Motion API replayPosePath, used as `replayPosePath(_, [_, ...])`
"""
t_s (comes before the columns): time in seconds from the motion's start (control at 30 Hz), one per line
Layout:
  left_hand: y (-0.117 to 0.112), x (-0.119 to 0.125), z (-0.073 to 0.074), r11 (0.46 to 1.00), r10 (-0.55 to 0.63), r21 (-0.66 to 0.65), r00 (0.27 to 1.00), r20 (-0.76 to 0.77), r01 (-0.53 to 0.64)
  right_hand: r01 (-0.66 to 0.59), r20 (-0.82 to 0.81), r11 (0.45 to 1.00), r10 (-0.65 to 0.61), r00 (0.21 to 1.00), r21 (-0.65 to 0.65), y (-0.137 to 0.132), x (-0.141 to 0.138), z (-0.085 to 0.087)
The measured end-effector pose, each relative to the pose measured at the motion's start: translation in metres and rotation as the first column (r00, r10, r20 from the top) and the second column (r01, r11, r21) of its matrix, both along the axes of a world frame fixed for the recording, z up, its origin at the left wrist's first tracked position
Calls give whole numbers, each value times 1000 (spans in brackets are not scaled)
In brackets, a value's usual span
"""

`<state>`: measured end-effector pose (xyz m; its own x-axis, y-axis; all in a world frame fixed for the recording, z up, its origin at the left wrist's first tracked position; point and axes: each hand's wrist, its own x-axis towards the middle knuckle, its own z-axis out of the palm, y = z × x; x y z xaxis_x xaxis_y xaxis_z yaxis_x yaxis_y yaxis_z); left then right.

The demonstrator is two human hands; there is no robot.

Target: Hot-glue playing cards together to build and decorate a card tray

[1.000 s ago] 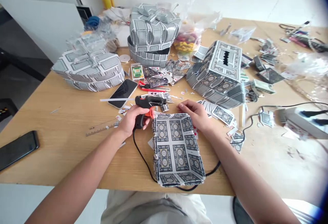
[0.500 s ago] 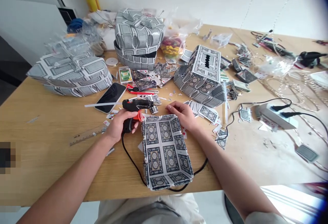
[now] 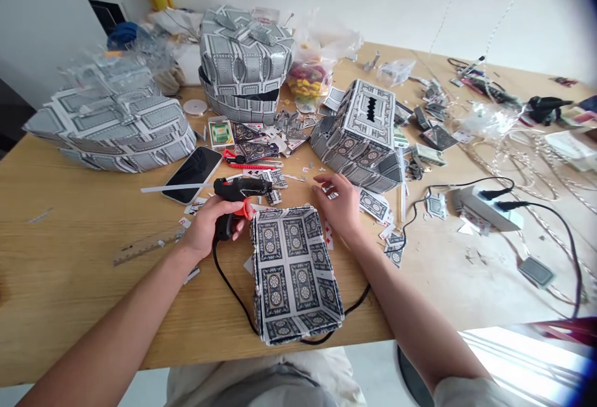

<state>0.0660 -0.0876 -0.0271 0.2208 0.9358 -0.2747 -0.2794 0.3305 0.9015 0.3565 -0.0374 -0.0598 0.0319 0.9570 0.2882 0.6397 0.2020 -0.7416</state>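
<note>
My left hand [image 3: 201, 227] is closed around the grip of a black hot glue gun [image 3: 240, 189] with an orange trigger. A long white glue stick juts out of its back, and the nozzle points right. Just below it, an open box made of playing cards [image 3: 298, 264] lies near the table's front edge, its patterned inside facing up. Beyond the box's upper right corner is my right hand [image 3: 340, 205], with thumb and fingers bent and slightly apart. Nothing shows between them. Loose playing cards [image 3: 373, 205] lie beside this hand.
A card-built tissue box [image 3: 368, 121], a lidded card basket [image 3: 245, 65] and a boat-shaped card piece [image 3: 116, 124] stand behind. Around them lie a phone [image 3: 193, 174], a red cutter [image 3: 247, 160], a ruler [image 3: 147, 245] and scraps. A power strip [image 3: 487, 207] with cords sits right.
My right hand has shifted slightly right, away from the box's top edge, and its fingers have lifted a little. The glue gun stays in my left hand. The whole view has shifted slightly.
</note>
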Motion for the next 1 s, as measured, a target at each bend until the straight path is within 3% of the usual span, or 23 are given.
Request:
replayPosePath(0.1, [0,0,2,1000,-5,0,1000,-2,5,-43,171,994,26,985,96,1,4,-3])
replayPosePath(0.17, [0,0,3,1000,-3,-7,1000,2,3,-74,188,991,52,981,114,0,4,-4])
replayPosePath(0.33, [0,1,7,1000,7,-10,1000,-10,-7,33,-40,984,-27,999,175,4,7,-3])
replayPosePath(0.47, [0,2,8,1000,13,-20,1000,-15,-13,129,-250,974,-81,965,184,10,15,-6])
replayPosePath(0.67, [1,1,5,1000,7,-3,1000,-9,-7,118,-224,991,-99,970,70,10,13,-6])
replayPosePath(1.0, [0,0,4,1000,24,5,1000,-12,-24,82,-200,996,-71,977,44,6,7,-1])
